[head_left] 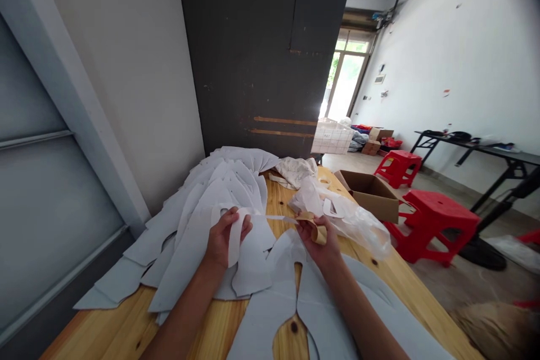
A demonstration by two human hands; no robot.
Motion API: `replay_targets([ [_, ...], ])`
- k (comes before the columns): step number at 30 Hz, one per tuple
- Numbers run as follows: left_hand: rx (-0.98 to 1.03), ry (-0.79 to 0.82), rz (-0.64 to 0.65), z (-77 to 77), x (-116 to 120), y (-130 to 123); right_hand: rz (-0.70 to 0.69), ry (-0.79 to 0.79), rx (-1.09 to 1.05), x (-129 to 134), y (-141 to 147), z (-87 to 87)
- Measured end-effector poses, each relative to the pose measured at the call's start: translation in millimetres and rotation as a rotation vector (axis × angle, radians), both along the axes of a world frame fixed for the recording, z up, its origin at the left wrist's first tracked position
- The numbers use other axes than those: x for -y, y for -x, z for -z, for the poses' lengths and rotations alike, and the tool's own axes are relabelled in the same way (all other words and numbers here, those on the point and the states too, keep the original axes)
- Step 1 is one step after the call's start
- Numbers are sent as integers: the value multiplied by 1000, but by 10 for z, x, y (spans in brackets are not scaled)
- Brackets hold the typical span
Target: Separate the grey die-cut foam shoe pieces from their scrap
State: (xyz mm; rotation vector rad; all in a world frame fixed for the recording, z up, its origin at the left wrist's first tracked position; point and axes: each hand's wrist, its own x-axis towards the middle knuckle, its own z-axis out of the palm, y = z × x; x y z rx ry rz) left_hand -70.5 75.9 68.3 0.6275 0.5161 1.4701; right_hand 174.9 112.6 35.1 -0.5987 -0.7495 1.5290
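Note:
My left hand (223,236) has its fingers closed on a white strip (235,242), which hangs in a loop over the fingers. A thin stretch of the strip runs across to my right hand (321,242). That hand is closed on a curled piece of brown paper (319,233), where the thin stretch ends. Both hands are above the table, about level with each other. Under and beside my left hand lie stacked white cut sheets (189,236). More white sheets (274,315) with a curved cut-out lie in front, below my forearms.
Behind my right hand are a clear plastic bag (358,225) and a patterned cloth (295,171) on the wooden table (278,205). An open cardboard box (379,208) and red stools (439,219) stand right of it. A dark panel (261,56) rises behind.

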Motion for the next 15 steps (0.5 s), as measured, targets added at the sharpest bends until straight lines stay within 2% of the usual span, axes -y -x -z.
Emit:
replay_targets([
  [7, 31, 2, -105, 18, -36, 78, -24, 104, -297, 19, -23, -10],
  [15, 62, -59, -87, -36, -20, 99, -93, 58, -304, 14, -17, -44],
])
